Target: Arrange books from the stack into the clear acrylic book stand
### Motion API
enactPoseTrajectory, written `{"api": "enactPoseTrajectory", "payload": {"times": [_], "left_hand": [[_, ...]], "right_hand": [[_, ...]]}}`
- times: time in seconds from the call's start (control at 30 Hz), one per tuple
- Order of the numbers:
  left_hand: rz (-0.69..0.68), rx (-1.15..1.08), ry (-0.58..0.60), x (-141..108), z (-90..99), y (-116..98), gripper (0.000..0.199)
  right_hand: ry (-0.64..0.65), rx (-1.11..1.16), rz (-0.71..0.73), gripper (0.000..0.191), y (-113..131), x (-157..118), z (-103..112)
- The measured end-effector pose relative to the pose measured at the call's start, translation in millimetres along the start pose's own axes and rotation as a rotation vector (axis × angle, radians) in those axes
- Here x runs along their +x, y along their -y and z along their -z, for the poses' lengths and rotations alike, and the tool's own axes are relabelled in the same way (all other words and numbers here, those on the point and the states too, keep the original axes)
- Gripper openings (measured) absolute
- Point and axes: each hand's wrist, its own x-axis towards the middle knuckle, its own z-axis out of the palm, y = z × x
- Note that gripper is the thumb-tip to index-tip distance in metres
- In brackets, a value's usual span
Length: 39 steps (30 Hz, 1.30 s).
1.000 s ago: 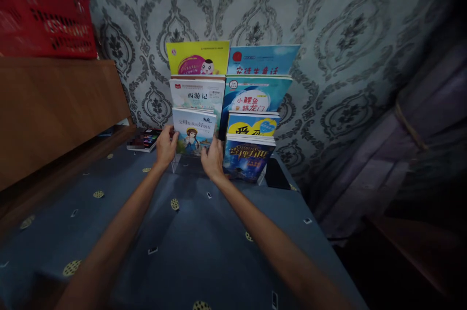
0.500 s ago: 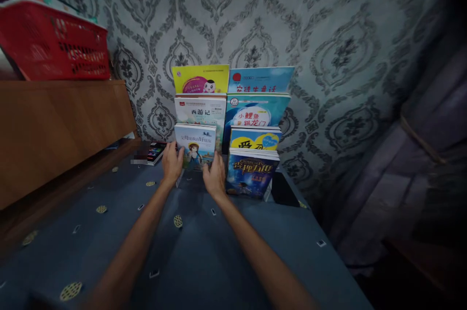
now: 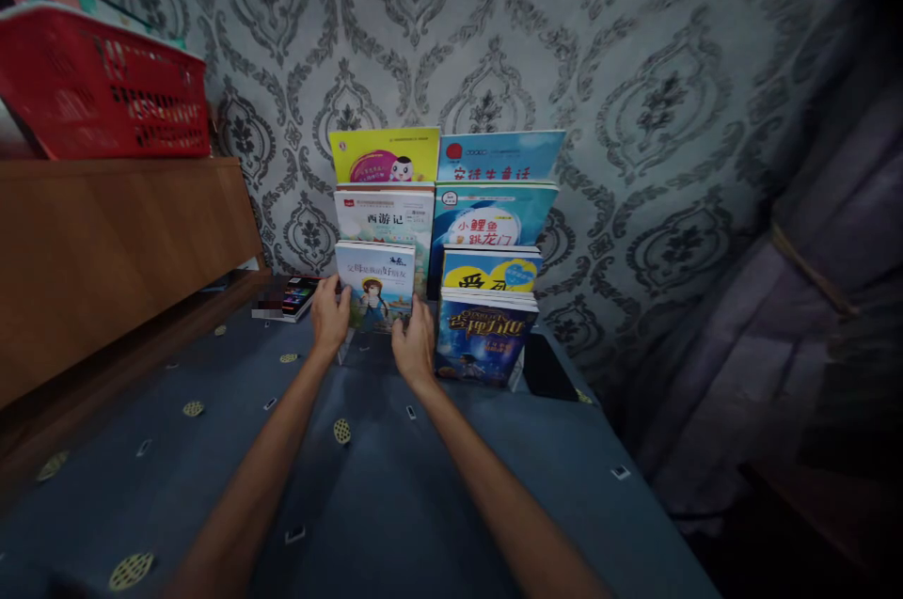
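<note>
Pale-blue book point(image 3: 379, 272) stands between left hand point(image 3: 329, 317) and right hand point(image 3: 415, 340), their half-curled fingers point(image 3: 421, 313) gripping its sides.

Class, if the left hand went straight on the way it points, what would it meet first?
Probably the book with the yellow-hatted figure, whose near edge the left hand seems to touch; depth is unclear.

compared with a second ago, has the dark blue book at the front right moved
No. Judged against the flat black object beside it, the dark blue book shows no shift in any direction; the camera view itself has shifted.
</note>
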Motion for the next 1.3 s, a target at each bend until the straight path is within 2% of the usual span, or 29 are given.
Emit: {"api": "enactPoseTrajectory", "payload": {"times": [0.87, 1.3], "left_hand": [[0.002, -0.017, 0.02, -4.8, 3.7, 0.1, 0.03], [-0.012, -0.035, 0.027, 1.0, 7.7, 0.4, 0.041]], "right_hand": [[0.044, 0.011, 0.004, 0.059, -4.6, 0.2, 4.7], [0.066, 0.005, 0.019, 0.061, -3.8, -3.0, 7.8]]}}
